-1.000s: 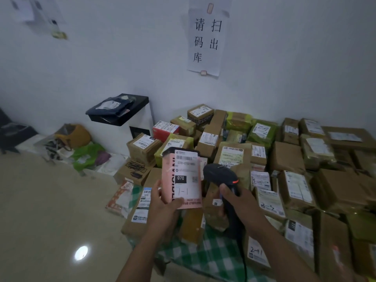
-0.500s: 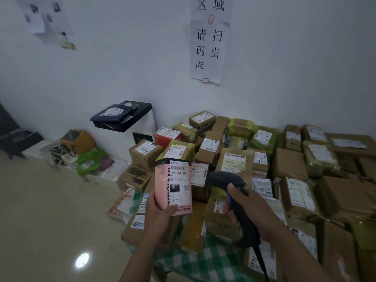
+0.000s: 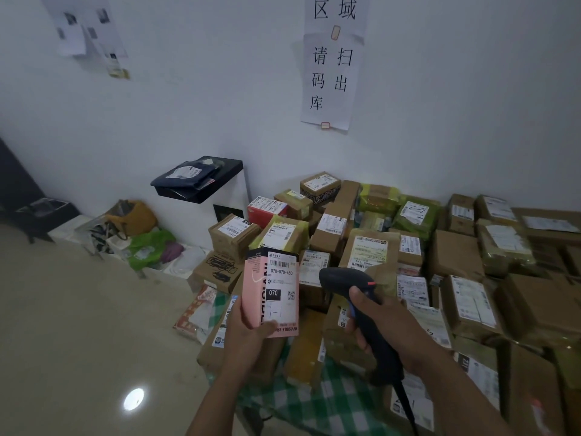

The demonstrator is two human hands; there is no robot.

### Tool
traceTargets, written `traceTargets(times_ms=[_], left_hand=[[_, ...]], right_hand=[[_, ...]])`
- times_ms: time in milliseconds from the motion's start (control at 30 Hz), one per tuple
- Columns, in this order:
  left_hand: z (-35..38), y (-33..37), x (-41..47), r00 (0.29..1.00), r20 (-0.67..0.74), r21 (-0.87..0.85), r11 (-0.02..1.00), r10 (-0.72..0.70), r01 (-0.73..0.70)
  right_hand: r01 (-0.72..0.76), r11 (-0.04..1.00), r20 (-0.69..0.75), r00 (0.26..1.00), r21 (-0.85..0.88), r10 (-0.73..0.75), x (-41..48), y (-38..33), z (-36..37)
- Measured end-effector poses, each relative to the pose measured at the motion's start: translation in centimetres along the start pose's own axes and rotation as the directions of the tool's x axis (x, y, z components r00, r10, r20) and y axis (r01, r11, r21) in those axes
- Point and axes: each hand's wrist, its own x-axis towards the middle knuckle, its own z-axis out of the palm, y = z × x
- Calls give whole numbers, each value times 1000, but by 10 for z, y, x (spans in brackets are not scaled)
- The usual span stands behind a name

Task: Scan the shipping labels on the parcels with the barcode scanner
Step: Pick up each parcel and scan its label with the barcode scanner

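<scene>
Here, at 6 o'clock, both forearms reach in from the bottom edge. The left hand point(image 3: 248, 332) grips a pink parcel point(image 3: 256, 297) from below, fingers point(image 3: 235, 313) curled round its left edge and thumb pressed on the front. The parcel stands upright, face toward the camera. Its white shipping label point(image 3: 281, 287) shows a barcode at the top, "070-070-A80", a black "070" block, a QR code and a handwritten "1-1".

Just beside it, toward 5 o'clock, the right hand point(image 3: 380, 328) is wrapped round the grip of a black barcode scanner point(image 3: 339, 278). The scanner's head is level with the label and turned toward it, close but not touching. A dark cable point(image 3: 405, 407) trails from the handle down to the bottom edge.

Under the hands, a green checked cloth point(image 3: 333, 401). From 5 to 3 o'clock, a dense pile of brown and green-taped parcels point(image 3: 456, 256), most with white labels up.

At 7 to 8 o'clock, pale floor point(image 3: 78, 325) with one round light reflection. At 9 o'clock, bags point(image 3: 135, 218) against the wall, and beside them a white cabinet point(image 3: 204, 184) with a black top carrying dark packets.

At 12 o'clock, a paper sign point(image 3: 333, 73) with Chinese characters on the white wall point(image 3: 456, 89); at 11 o'clock, blurred papers point(image 3: 85, 33).
</scene>
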Motion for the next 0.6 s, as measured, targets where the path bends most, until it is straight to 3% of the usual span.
traceTargets(times_ms=[333, 467, 600], left_hand=[[-54, -6, 29, 977, -200, -26, 997, -79, 75], [-59, -13, 46, 973, -211, 95, 989, -91, 113], [-58, -14, 54, 978, -208, 319, 946, 15, 53]], right_hand=[[2, 1000, -55, 999, -10, -2, 16, 12, 20], [-17, 998, -37, 999, -53, 15, 25, 18, 30], [-12, 997, -31, 999, -76, 10, 35, 22, 37]])
